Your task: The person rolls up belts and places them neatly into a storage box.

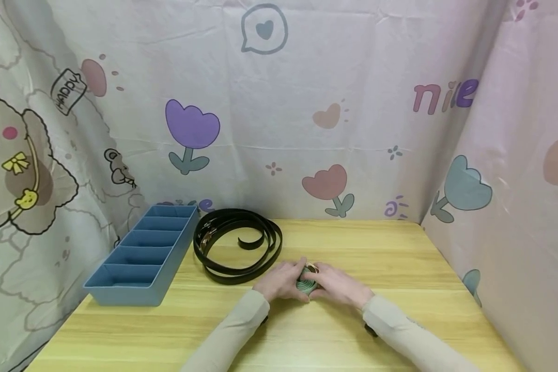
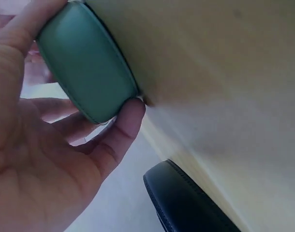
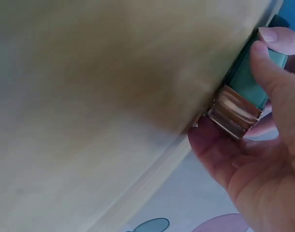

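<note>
A green belt [image 1: 307, 287] is wound into a tight coil, resting on the table between both hands. My left hand [image 1: 282, 281] grips its left side; in the left wrist view the thumb and fingers hold the smooth outer turn of the green strap [image 2: 87, 63]. From the right, my right hand [image 1: 340, 287] holds the same roll, its thumb on the strap near the shiny metal buckle [image 3: 234, 111]. The inner turns show as a spiral in the head view. Behind and left of the hands lie black belts [image 1: 234, 280] in a loose, wide coil.
A blue box [image 1: 121, 296] with several compartments in a row stands at the table's left side. The wooden table [image 1: 372, 248] meets a printed curtain [image 1: 265, 129] at the back, and curtains hang at both sides.
</note>
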The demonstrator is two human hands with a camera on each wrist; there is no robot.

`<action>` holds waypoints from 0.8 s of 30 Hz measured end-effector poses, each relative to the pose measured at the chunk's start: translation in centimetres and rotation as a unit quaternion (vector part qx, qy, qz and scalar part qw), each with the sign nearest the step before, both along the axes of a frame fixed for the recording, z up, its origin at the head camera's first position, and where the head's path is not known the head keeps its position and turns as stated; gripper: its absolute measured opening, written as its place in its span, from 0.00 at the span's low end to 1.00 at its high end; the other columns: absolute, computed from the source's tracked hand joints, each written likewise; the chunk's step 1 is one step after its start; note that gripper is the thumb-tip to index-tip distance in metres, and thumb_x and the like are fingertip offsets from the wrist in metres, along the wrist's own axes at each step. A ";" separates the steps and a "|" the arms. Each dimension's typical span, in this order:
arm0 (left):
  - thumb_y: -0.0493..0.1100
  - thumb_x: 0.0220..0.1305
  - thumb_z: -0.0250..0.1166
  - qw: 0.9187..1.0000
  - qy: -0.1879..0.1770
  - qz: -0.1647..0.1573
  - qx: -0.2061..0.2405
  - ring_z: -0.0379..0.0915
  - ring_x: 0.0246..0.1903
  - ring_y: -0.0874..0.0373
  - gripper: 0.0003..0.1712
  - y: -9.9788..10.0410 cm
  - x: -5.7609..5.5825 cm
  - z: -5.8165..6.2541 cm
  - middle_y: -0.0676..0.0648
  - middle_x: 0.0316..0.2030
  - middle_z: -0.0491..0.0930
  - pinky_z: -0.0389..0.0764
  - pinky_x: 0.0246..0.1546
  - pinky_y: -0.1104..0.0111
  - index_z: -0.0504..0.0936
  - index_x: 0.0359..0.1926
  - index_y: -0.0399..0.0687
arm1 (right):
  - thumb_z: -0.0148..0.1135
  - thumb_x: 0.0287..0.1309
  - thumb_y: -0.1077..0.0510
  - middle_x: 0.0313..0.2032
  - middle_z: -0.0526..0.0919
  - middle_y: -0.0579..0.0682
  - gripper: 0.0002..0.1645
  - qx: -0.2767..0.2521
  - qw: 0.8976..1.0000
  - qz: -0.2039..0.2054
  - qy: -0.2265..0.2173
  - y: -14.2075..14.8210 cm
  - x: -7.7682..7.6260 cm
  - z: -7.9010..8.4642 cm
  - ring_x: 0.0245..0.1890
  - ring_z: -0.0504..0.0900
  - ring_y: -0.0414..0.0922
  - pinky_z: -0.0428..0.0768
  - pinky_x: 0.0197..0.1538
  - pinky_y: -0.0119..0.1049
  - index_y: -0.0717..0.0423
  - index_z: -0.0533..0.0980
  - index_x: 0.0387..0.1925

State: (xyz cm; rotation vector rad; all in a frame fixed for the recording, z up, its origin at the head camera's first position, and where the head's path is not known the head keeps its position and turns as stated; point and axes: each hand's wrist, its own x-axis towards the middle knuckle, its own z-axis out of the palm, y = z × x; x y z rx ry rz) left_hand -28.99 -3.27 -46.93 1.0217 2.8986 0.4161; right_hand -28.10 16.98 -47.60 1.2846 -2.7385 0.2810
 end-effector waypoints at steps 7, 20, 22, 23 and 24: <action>0.65 0.41 0.78 0.998 -0.063 0.012 -0.014 0.67 0.64 0.51 0.66 -0.4 0.0 -0.1 0.45 0.70 0.63 0.72 0.61 0.59 0.53 0.76 0.49 | 0.68 0.55 0.47 0.56 0.76 0.51 0.28 -0.021 0.998 0.013 -0.057 0.5 -0.4 0.2 0.53 0.76 0.45 0.78 0.55 0.42 0.40 0.74 0.59; 0.73 0.60 0.58 0.975 -0.178 0.026 0.134 0.70 0.61 0.50 0.52 -1.4 -1.0 0.4 0.43 0.67 0.69 0.72 0.59 0.54 0.52 0.76 0.54 | 0.68 0.56 0.46 0.57 0.75 0.52 0.26 -0.066 0.997 0.033 -0.005 0.4 -0.5 -0.2 0.53 0.77 0.46 0.78 0.55 0.46 0.39 0.73 0.57; 0.71 0.63 0.56 0.967 -0.200 0.032 0.152 0.72 0.58 0.48 0.48 -1.7 -1.2 0.6 0.42 0.67 0.67 0.74 0.56 0.53 0.51 0.77 0.60 | 0.68 0.56 0.48 0.58 0.75 0.53 0.27 -0.082 0.996 0.035 0.010 0.5 -0.5 -0.2 0.55 0.76 0.47 0.78 0.56 0.48 0.40 0.73 0.57; 0.69 0.64 0.58 0.961 -0.218 0.031 0.168 0.75 0.54 0.47 0.46 -1.8 -1.3 0.6 0.40 0.66 0.68 0.76 0.53 0.52 0.51 0.76 0.63 | 0.69 0.55 0.48 0.58 0.75 0.54 0.26 -0.087 0.995 0.036 0.019 0.6 -0.6 -0.2 0.56 0.76 0.48 0.78 0.57 0.49 0.40 0.74 0.57; 0.66 0.64 0.59 0.953 -0.236 0.028 0.186 0.78 0.49 0.46 0.44 -2.0 -1.4 0.7 0.39 0.64 0.69 0.79 0.48 0.52 0.53 0.75 0.65 | 0.69 0.55 0.49 0.59 0.75 0.55 0.27 -0.091 0.995 0.037 0.028 0.7 -0.6 -0.2 0.57 0.76 0.49 0.78 0.57 0.50 0.41 0.74 0.56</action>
